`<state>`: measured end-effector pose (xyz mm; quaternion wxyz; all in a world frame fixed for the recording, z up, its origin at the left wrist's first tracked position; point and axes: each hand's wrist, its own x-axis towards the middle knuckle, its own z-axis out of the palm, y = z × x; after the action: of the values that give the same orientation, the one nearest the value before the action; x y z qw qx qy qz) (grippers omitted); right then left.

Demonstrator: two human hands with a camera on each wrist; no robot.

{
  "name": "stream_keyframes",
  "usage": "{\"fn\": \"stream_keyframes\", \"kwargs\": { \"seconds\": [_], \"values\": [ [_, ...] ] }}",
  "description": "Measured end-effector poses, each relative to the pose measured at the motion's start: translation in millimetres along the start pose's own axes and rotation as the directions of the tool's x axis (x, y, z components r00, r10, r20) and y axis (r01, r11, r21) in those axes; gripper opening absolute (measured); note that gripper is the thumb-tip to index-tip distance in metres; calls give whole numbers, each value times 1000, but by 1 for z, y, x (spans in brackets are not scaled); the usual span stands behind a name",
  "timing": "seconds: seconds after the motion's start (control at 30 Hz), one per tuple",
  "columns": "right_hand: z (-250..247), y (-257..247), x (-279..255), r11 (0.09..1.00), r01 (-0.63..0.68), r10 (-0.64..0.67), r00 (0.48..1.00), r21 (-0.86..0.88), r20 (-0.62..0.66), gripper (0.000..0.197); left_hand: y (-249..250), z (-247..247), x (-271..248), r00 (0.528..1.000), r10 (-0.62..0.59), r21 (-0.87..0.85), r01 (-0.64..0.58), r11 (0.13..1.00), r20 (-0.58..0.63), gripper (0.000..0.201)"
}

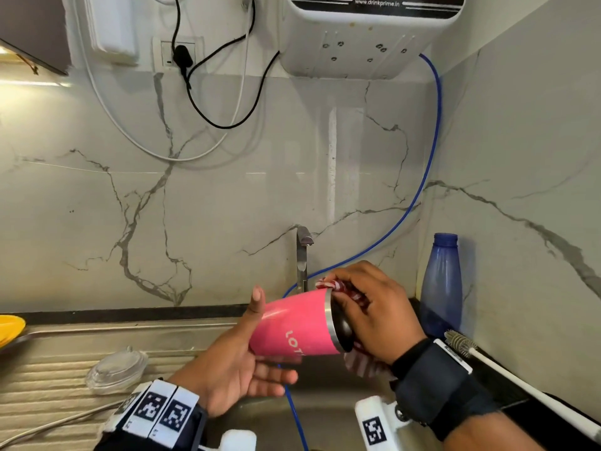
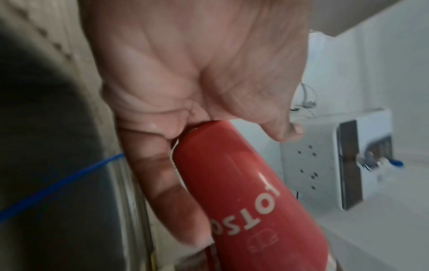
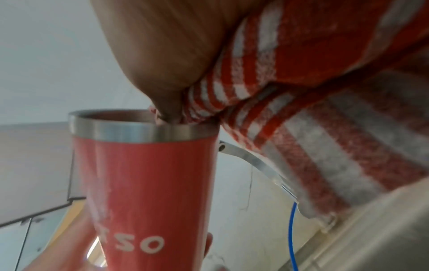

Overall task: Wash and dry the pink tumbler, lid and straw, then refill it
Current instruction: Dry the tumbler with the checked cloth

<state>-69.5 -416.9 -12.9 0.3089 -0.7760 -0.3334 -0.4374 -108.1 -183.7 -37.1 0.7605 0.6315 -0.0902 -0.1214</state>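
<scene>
The pink tumbler [image 1: 292, 327] lies tilted on its side in the air over the sink, its steel-rimmed mouth turned to the right. My left hand [image 1: 257, 340] holds its base, fingers underneath and thumb raised beside it; the left wrist view shows the tumbler [image 2: 243, 192] lodged between thumb and fingers. My right hand [image 1: 374, 314] grips a red-and-white checked cloth [image 1: 354, 296] and pushes it into the mouth at the rim. The right wrist view shows the cloth [image 3: 313, 91] bunched over the tumbler's [image 3: 144, 183] steel rim. A clear plastic lid [image 1: 117, 369] lies on the ribbed drainboard at the left.
A steel tap [image 1: 302, 255] stands behind the tumbler, with the sink basin [image 1: 325, 418] below. A blue bottle [image 1: 442, 288] and a white-handled bottle brush [image 1: 461, 345] stand at the right corner. A blue hose [image 1: 422, 157] runs down from the wall-mounted purifier [image 1: 367, 34]. Something yellow [image 1: 9, 327] sits far left.
</scene>
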Motion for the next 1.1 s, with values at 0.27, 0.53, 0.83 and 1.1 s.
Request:
{"fn": "stream_keyframes", "kwargs": {
  "seconds": [0.27,0.53,0.83,1.1],
  "values": [
    [14,-3,-1,871,-394,381,919,292,103,20,-3,-2,12,949,285,-179,-306,935,-136,85],
    [18,-7,-11,630,-720,566,682,290,463,36,4,-25,13,838,449,-181,-516,837,-310,40],
    [7,-8,3,571,-681,597,728,459,337,76,-5,-33,18,860,358,-121,-424,897,-363,46],
    [18,-22,-7,810,-482,264,809,336,525,35,3,-24,11,857,382,-92,-436,895,-345,41]
  ]
}}
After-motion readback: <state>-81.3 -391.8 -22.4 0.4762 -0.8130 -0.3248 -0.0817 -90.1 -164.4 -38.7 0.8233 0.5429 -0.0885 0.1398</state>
